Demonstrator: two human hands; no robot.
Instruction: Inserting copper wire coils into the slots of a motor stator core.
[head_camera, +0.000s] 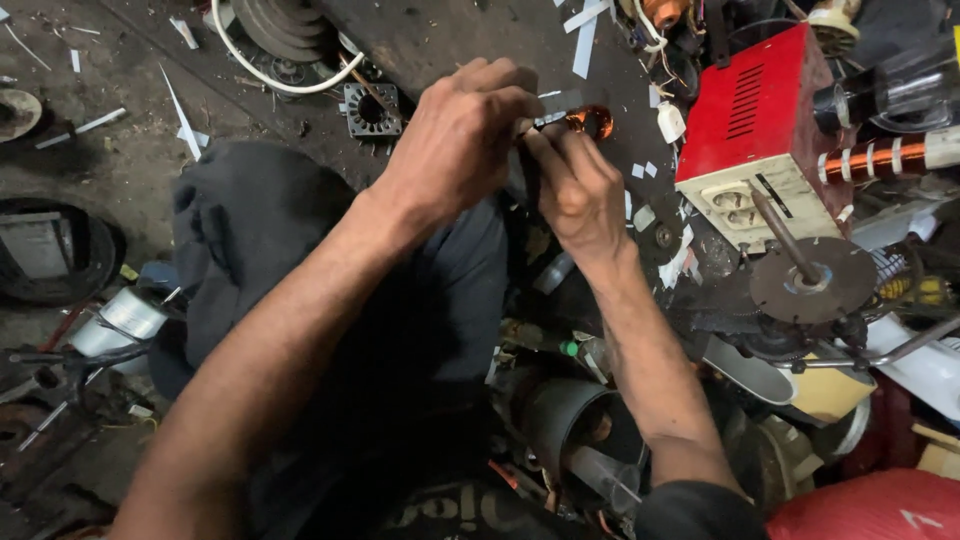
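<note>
Cluttered dark workshop floor (120, 170) below, strewn with white slips and scrap. Red-and-cream box unit (757, 130) at two o'clock of the hands; toothed metal disc on a spindle (812, 280) at four o'clock, both well apart from the work. Laminated square stator plate (372, 110) at ten o'clock, near a white cable (280, 82).

Left hand (460, 145) curled over from nine o'clock, fingers closed down on the piece. Right hand (578, 190) up from five o'clock, fingertips pinched shut on the same piece. Copper wire coil (592, 120) at the meeting fingertips, just past the right hand at twelve o'clock, mostly hidden. Long axis hard to tell; seemingly nine-to-three. Both hands touching; right slightly nearer.
</note>
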